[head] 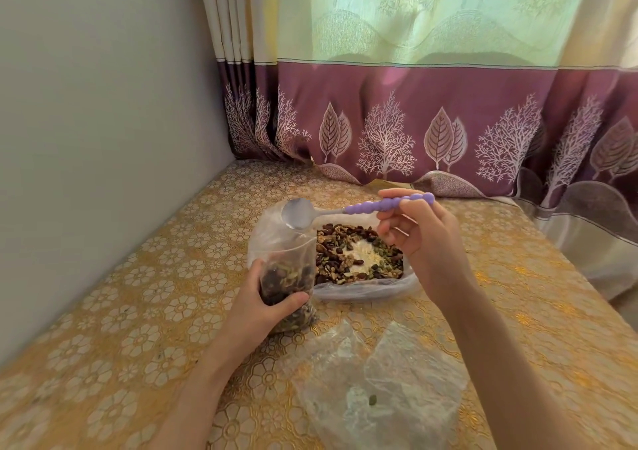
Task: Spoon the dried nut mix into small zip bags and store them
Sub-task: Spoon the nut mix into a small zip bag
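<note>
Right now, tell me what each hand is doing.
Left hand: grips the small zip bag, partly filled with nut mix.
Right hand: holds the purple-handled spoon above the bag.

Plain grey wall (96,132) on left, meeting curtain (431,80) in corner. Curtain pale green and cream above, purple band below with white tree and leaf prints; daylight glows through upper part. Table (145,311) under gold floral cloth, curtain hem resting on far edge.
</note>
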Demonstrator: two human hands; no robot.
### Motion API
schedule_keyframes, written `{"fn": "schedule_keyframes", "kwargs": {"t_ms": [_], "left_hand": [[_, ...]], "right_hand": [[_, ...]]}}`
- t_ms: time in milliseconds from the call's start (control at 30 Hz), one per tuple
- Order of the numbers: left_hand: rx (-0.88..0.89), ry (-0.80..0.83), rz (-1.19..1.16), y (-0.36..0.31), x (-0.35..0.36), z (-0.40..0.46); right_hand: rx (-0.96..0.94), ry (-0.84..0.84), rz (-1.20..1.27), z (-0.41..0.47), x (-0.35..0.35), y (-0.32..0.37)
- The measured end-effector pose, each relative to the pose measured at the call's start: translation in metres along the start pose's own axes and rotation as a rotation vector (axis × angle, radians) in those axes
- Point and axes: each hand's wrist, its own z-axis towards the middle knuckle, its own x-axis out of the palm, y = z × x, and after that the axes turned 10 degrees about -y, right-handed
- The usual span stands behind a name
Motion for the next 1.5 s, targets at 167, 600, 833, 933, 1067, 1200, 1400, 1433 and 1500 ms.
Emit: {"fn": "schedule_keyframes", "kwargs": {"t_ms": [167,600,833,933,1067,1200,1400,1433,1500], "left_hand": [[0.012,-0.001,-0.015,0.0,0.0,0.0],[0.04,0.002,-0.007,0.003,0.001,0.0],[0.021,-0.012,-0.026,0.003,0.002,0.0],[0.013,-0.013,-0.016,0.005,0.001,0.001],[0.015,-0.016,-0.009,0.006,0.001,0.0],[0.021,-0.013,-0.02,0.004,0.001,-0.001],[0.045,-0.015,0.035,-0.001,0.002,-0.002],[0.052,-0.011,0.044,-0.002,0.002,-0.003],[0.049,0.007,0.042,-0.003,0.003,-0.005]], "right_hand": [[0.054,-0.213,-0.123,0.005,-0.013,-0.014],[0.078,-0.176,-0.964,0.012,-0.051,-0.046],[-0.086,0.121,-1.191,-0.019,-0.053,-0.02],[0.164,0.592,-1.094,-0.044,-0.043,-0.009],[0.232,0.802,-1.122,-0.067,-0.037,-0.014],[0.204,0.818,-1.238,-0.079,-0.039,-0.024],[0.096,0.764,-1.262,-0.086,-0.041,-0.032],[0.075,0.75,-1.266,-0.086,-0.04,-0.034],[0.028,0.677,-1.194,-0.082,-0.036,-0.032]]}}
